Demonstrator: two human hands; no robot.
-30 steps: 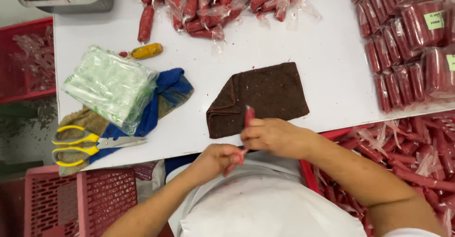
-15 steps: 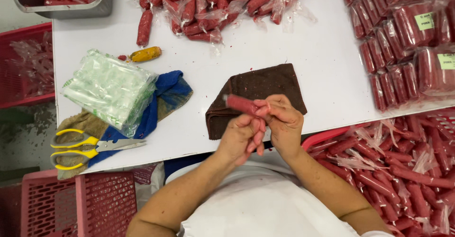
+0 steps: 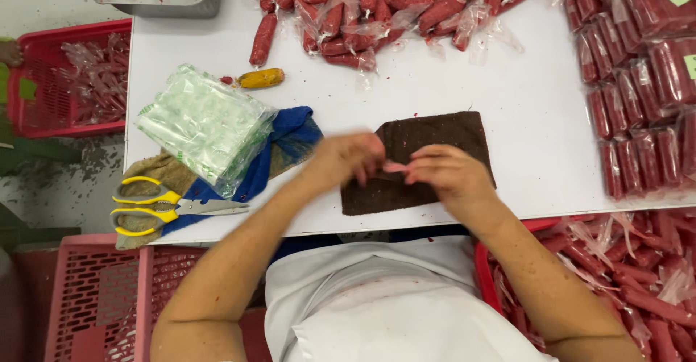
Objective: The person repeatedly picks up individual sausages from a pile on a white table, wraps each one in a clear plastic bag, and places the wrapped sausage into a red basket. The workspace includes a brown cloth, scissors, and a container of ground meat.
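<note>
A pinkish-red sausage is pinched between the left hand and the right hand, both closed on it; its long axis appears to run hand to hand, though blur hides its ends. It sits just above the brown cloth. Judging by stock, work is partway: loose wrapped sausages lie beyond the hands, packed packs beyond the right hand.
</note>
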